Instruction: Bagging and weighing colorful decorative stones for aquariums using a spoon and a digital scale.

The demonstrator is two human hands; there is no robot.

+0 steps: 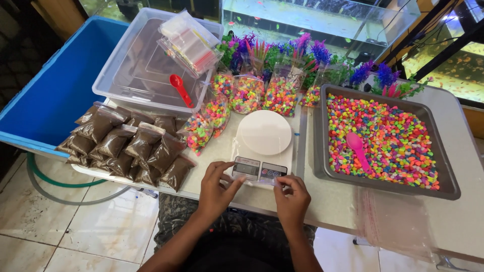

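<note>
A white kitchen scale (263, 143) with a round platform sits on the table straight ahead. Both my hands are at its near edge. My left hand (217, 189) and my right hand (291, 197) pinch the two ends of a small clear plastic bag (262, 182) stretched between them, just over the scale's display. The bag looks empty. To the right stands a grey metal tray (322, 151) full of bright coloured gravel, with a pink scoop (357, 147) lying in it.
Several bags of brown powder (126, 146) lie at the left. Filled bags of coloured gravel (247, 95) stand behind the scale. A clear tub (151, 65) holds a red scoop (180, 88) and empty bags. A blue bin (55, 90) is far left.
</note>
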